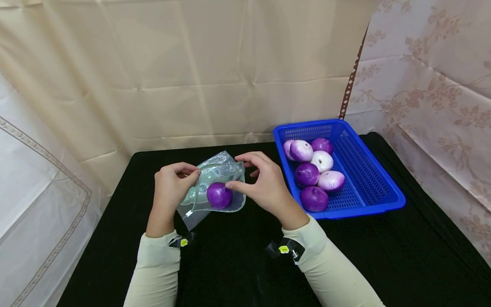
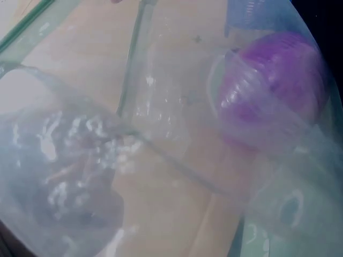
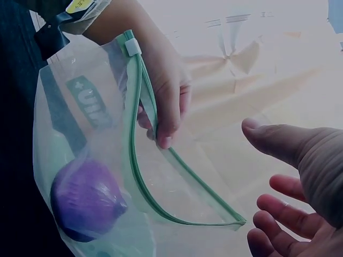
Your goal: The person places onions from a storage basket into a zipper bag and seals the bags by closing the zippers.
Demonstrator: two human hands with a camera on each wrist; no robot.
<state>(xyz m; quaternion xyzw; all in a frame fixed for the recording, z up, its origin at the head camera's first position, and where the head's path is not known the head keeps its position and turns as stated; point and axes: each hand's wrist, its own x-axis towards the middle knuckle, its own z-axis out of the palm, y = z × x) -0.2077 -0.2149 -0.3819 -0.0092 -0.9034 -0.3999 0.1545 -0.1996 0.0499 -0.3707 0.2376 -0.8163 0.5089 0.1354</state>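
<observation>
My left hand [image 1: 171, 189] pinches the open mouth edge of a clear zip bag [image 1: 211, 174] between thumb and fingers. Inside the bag lies a purple onion [image 1: 219, 196], seen through the film in the right wrist view, where the bag has a green zip edge and a white slider [image 3: 133, 46]. The same onion [image 2: 278, 85] shows through blurry plastic in the left wrist view. My right hand [image 1: 264, 183] is just right of the bag's mouth, fingers loosely bent and thumb apart from them. In the right wrist view this hand [image 3: 300, 198] holds nothing.
A blue plastic basket [image 1: 377, 187] stands to the right on the black-covered table [image 1: 238, 264], with several purple and whitish onions [image 1: 314, 198] along its left side. A beige curtain [image 1: 230, 85] hangs behind the table. Patterned cloth [image 1: 433, 85] hangs at the right.
</observation>
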